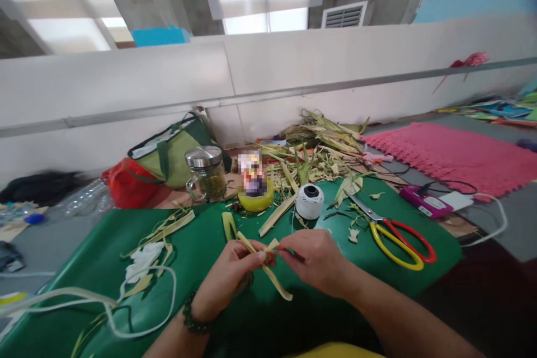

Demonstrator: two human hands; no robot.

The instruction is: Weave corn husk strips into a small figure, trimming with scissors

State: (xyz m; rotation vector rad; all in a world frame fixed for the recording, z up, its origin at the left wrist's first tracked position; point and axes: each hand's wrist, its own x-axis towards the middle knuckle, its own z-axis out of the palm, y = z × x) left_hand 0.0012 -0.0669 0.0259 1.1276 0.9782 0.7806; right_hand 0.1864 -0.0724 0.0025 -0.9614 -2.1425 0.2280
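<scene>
Both my hands meet over the green mat, pinching pale dried leaf strips. My left hand, with a dark bead bracelet on the wrist, is closed on the strips from the left. My right hand pinches the same strips from the right. One strip end hangs down toward me. A white spool of thread stands just beyond my hands, and scissors with yellow and red handles lie to the right.
A heap of dried leaves lies at the back. A lidded glass jar, a yellow tape roll, a green bag, a pink knitted mat, a purple device and white cord surround the mat.
</scene>
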